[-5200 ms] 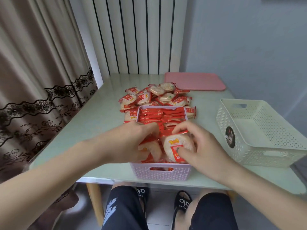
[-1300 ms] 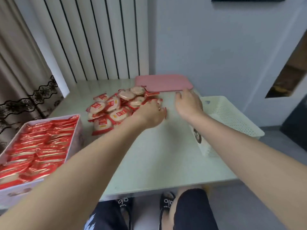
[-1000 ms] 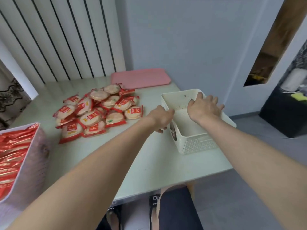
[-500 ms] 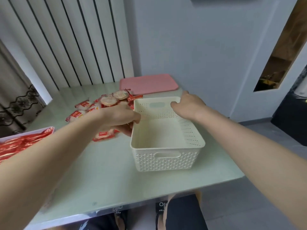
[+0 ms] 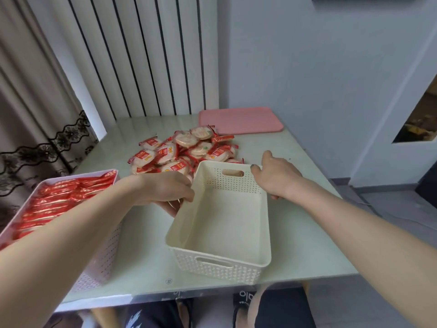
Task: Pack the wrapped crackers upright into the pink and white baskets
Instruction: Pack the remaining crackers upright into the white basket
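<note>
Pale green table against striped panel wall, curtain left. White basket empty, mid-table; left hand and right hand grip its side rims. Pink basket left, full of upright crackers. Loose pile behind; pink lid far.

A single head-worn wide-angle view looks forward and down from close above the table, so no second view shares the scene. Both forearms reach in from the bottom corners. Beyond the fingers of the left hand and right hand lies the far table edge and wall; nearer than them, the person's knees show.
</note>
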`<control>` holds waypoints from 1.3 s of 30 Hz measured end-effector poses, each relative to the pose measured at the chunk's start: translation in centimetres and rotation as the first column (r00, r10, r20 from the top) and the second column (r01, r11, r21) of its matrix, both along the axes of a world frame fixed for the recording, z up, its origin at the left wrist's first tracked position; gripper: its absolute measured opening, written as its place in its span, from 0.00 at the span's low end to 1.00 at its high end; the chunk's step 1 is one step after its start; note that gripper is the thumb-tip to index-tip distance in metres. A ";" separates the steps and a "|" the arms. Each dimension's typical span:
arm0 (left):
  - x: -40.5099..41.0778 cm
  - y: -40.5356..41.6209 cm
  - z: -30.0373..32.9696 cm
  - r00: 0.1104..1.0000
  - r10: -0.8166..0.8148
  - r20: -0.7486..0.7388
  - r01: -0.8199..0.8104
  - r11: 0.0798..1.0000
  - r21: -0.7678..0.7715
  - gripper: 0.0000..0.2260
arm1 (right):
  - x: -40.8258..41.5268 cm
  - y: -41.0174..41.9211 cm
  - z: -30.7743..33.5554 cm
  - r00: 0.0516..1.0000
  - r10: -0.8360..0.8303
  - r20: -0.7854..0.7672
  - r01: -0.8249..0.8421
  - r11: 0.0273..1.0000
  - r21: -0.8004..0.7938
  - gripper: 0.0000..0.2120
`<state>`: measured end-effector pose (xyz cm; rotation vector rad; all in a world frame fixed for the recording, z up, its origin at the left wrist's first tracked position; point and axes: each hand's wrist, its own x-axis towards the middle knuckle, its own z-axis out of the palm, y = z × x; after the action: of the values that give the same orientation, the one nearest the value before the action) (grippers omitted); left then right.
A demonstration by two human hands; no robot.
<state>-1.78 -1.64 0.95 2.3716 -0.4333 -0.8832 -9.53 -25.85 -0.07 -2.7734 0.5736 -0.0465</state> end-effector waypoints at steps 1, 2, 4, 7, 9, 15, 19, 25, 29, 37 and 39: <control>0.1 0.1 0.0 1.000 -0.011 -0.017 0.011 1.000 0.000 0.05 | 0.2 -0.1 0.2 1.000 -0.006 -0.005 0.006 1.000 -0.018 0.14; 0.1 0.1 0.0 0.999 -0.024 -0.033 0.024 1.000 0.001 0.05 | 0.4 -0.4 0.4 1.000 -0.016 -0.010 0.015 0.999 -0.035 0.15; 0.4 -0.1 0.0 0.997 -0.032 -0.063 0.033 0.999 0.013 0.08 | 1.3 -0.8 0.6 0.999 -0.031 -0.010 0.031 0.997 -0.073 0.18; 2.0 -0.1 -0.2 0.995 0.052 -0.086 -0.052 0.999 0.004 0.22 | 3.4 -1.3 0.6 0.999 -0.037 0.039 0.042 0.989 -0.141 0.22; 4.2 0.2 -1.1 0.983 0.177 0.040 -0.177 0.984 -0.015 0.27 | 5.2 -1.7 0.7 0.998 -0.046 0.032 0.048 0.996 -0.070 0.25; 8.7 0.1 -3.8 0.874 0.259 0.411 -0.404 0.858 0.317 0.50 | 11.1 -2.1 0.8 0.978 -0.037 -0.205 0.122 0.901 0.417 0.38; 12.4 1.2 -5.7 0.836 0.390 0.386 -0.519 0.789 0.329 0.54 | 14.6 -1.9 -0.3 0.951 -0.060 -0.302 0.226 0.803 0.552 0.39; 12.4 0.6 -6.1 0.949 0.259 0.180 -0.308 0.885 0.349 0.57 | 17.1 -0.5 -1.2 0.875 0.048 -0.481 0.290 0.746 0.600 0.33; 12.1 0.2 -7.4 0.967 0.116 0.225 -0.213 0.851 0.480 0.58 | 18.3 0.1 -2.5 0.895 0.088 -0.437 0.197 0.801 0.565 0.26; 11.2 -0.3 -8.3 0.920 0.168 0.355 -0.284 0.909 0.306 0.55 | 19.1 0.4 -4.3 0.949 0.101 -0.298 0.103 0.795 0.598 0.25; 11.5 -0.2 -8.0 0.929 0.172 0.328 -0.268 0.923 0.277 0.59 | 19.3 0.4 -4.8 0.961 0.065 -0.270 0.122 0.774 0.622 0.26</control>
<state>9.67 -1.83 -7.03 2.7989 -0.1323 -0.5195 9.75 -25.46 -4.90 -2.1074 0.5662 0.4586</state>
